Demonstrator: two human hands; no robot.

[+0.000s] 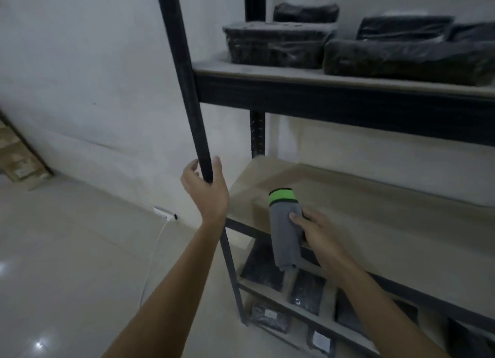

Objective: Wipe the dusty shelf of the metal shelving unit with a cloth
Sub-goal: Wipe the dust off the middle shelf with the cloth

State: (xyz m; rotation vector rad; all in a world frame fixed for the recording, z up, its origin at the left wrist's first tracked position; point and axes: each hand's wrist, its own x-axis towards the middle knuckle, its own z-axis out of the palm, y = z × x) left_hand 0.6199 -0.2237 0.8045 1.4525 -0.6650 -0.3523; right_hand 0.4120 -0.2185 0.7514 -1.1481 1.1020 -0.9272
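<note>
The right hand point(312, 230) holds a grey cloth point(285, 231) with a green and black band, fingers point(296, 218) closed on its right edge, above the front of the bare middle shelf point(375, 205). The cloth hangs folded, its lower end below the shelf edge. The left hand point(207, 190) curls loosely around the black front post point(187, 84); wrapped black packages point(276, 45) sit on the upper shelf.

Counted: 2 hands point(206, 191), 1 cloth point(285, 231), 5 wrapped black bundles point(276, 46) on top shelf, 1 white cable point(154, 256).
</note>
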